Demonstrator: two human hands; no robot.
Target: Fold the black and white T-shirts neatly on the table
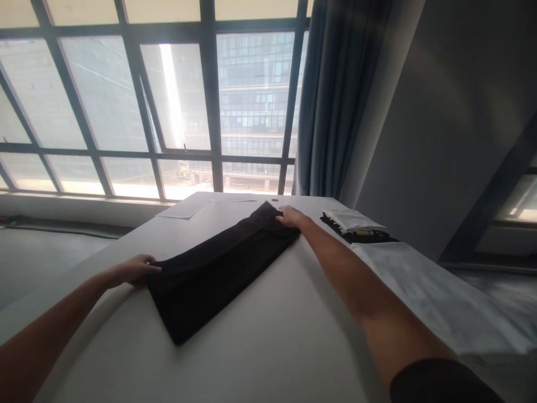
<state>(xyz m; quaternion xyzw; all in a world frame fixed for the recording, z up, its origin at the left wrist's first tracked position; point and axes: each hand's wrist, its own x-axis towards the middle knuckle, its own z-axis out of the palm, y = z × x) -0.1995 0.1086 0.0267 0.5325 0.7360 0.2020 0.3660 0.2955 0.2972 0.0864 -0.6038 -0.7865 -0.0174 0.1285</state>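
A long black folded garment (218, 268) lies diagonally on the white table (268, 347). My left hand (134, 270) holds its near left corner at the table's left edge, fingers closed on the cloth. Far across the table, my right hand (290, 216) grips the garment's other end, with my arm stretched out over the tabletop.
A small stack of folded clothes, white on black (354, 224), sits at the back right. A white sheet of fabric (436, 302) lies along the right side. Papers (188, 208) rest at the far edge, below the big window (176, 112) and a grey curtain (339, 95).
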